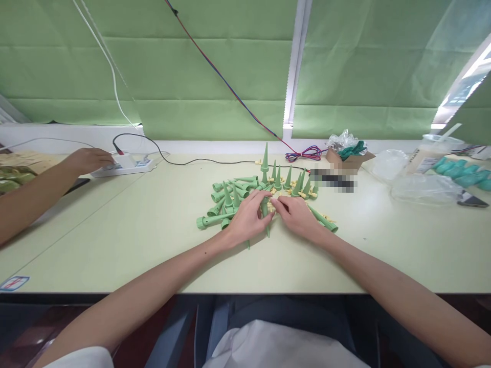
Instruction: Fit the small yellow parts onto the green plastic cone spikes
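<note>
Over the middle of the table, my left hand (250, 215) is closed round a green plastic watering spike (265, 209), which points down toward the table. My right hand (298, 213) meets it from the right, with thumb and fingers pinched at a small yellow plastic valve (270, 205) by the spike's side. The fingers partly hide where the two parts touch. More green spikes (217, 220) lie in a heap left of and behind my left hand. Several others stand upright (279, 179) behind my hands, with yellow valves at their bases.
Another person's hand (90, 161) touches a white power strip (126, 166) at the left. A black cable (199, 161) runs along the back. At the right are a cardboard box (347, 162), a drink cup (425, 158), plastic bags (425, 189) and teal spiral pieces (464, 171).
</note>
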Action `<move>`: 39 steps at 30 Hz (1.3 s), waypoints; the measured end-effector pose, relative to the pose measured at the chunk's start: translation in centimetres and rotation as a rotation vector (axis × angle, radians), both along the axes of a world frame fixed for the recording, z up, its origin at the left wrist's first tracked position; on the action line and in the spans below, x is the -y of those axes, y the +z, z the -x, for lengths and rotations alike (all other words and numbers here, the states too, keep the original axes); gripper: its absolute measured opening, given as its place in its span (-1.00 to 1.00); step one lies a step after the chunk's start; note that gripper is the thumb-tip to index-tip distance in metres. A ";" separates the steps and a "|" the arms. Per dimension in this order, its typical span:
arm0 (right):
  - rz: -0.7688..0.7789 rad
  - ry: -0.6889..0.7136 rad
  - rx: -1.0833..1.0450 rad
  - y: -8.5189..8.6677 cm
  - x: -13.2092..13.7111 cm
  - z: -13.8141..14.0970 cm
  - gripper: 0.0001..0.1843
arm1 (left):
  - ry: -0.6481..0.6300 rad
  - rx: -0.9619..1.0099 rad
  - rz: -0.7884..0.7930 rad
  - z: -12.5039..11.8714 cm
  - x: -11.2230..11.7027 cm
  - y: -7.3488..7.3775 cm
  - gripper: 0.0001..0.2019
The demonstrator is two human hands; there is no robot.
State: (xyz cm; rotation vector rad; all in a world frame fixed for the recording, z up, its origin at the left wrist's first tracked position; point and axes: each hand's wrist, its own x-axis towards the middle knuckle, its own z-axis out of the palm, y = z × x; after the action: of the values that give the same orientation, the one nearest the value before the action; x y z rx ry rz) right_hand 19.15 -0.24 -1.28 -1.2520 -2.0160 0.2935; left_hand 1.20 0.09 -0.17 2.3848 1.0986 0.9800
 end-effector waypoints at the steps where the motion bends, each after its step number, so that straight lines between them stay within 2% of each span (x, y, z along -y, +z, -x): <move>1: 0.006 0.001 0.004 0.0 0.0 0.0 -0.51 | -0.001 0.000 -0.002 0.0 0.0 0.0 -0.71; 5: 0.032 -0.009 -0.009 0.0 0.0 -0.1 -0.43 | 0.001 0.004 -0.013 -0.1 0.0 0.0 -0.69; 7: 0.032 -0.025 -0.019 0.1 0.1 0.0 -0.46 | 0.007 0.000 -0.015 -0.1 -0.1 0.1 -0.69; 12: 0.024 0.021 -0.110 0.5 0.4 0.1 -0.79 | 0.045 -0.004 0.000 0.0 -0.2 0.1 -0.69; 18: -0.018 0.070 -0.117 0.4 0.3 0.0 -0.92 | 0.064 -0.016 -0.007 0.0 -0.3 0.1 -0.68; 23: 0.020 0.073 -0.105 0.4 0.2 0.0 -0.83 | 0.027 -0.010 0.002 0.0 -0.1 0.2 -0.69; 30: 0.019 -0.006 0.001 0.4 0.2 0.1 -0.62 | -0.016 0.001 -0.027 -0.1 0.0 0.1 -0.69; 39: 0.052 -0.016 -0.008 0.3 0.1 0.1 -0.46 | -0.020 -0.004 -0.017 -0.2 0.2 0.4 -0.67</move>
State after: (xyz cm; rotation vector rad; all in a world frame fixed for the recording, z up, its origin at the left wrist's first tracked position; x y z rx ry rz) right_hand 19.07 -0.35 -0.95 -1.2962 -2.0018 0.3442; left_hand 1.36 -0.11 0.19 2.4071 1.0699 0.9821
